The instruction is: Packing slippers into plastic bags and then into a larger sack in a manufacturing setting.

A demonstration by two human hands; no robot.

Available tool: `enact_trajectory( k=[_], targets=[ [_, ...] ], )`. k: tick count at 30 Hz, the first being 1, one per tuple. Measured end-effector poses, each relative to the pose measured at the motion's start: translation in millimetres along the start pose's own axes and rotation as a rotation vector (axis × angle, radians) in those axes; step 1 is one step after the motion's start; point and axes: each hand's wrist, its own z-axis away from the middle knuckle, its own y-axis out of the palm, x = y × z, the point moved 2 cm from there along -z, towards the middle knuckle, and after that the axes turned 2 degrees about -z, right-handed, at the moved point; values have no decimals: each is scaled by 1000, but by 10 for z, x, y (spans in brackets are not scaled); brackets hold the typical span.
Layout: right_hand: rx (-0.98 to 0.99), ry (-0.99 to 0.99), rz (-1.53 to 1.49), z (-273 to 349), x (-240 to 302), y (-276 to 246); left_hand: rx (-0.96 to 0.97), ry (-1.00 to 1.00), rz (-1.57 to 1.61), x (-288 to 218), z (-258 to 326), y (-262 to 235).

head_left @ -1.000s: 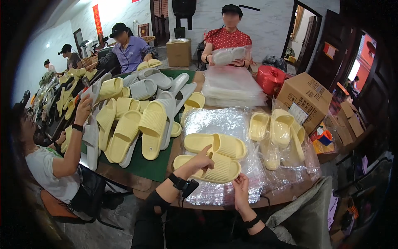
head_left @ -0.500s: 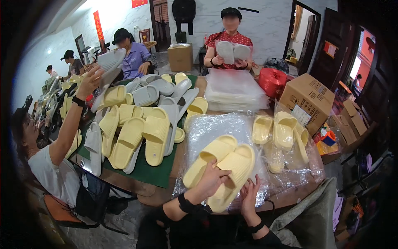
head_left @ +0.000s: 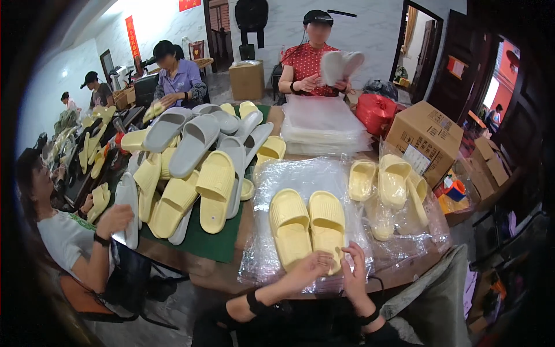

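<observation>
A pair of pale yellow slide slippers lies side by side in front of me, toes pointing away: the left slipper (head_left: 288, 228) and the right slipper (head_left: 327, 224). Under them is a stack of clear plastic bags (head_left: 263, 199). At the slippers' heels is my left hand (head_left: 312, 269), its fingers stretched to the right over the right slipper's heel and holding nothing; whether they touch it I cannot tell. My right hand (head_left: 354, 270) is beside that heel with fingers apart and slightly curled, empty.
Grey and yellow slippers (head_left: 193, 144) lie heaped on a green cloth (head_left: 222, 248) at left. Bagged yellow slippers (head_left: 395, 182) lie at right, near a cardboard box (head_left: 425, 136). More plastic bags (head_left: 318, 124) are stacked beyond. Co-workers sit left and opposite; one holds white slippers (head_left: 341, 67).
The yellow slippers, tilted in my left hand before, now lie flat on the bags, and that hand has let go. At left, a co-worker's raised arm has come down; grey slippers now top the heap.
</observation>
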Motion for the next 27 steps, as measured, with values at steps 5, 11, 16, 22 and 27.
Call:
enact_trajectory(
  k=[5, 11, 16, 22, 27],
  targets=[
    [430, 11, 171, -268, 27, 11, -89, 99, -912, 189, 487, 18],
    [792, 31, 345, -774, -142, 330, -260, 411, -1420, 485, 588, 145],
    [778, -24, 567, -924, -191, 796, -278, 446, -1531, 614, 517, 113],
    [644, 29, 754, -994, -289, 1043, -275, 446, -1531, 684, 531, 92],
    [582, 88, 648, -1041, -205, 951, -283, 473, -1493, 679, 568, 95]
  ],
)
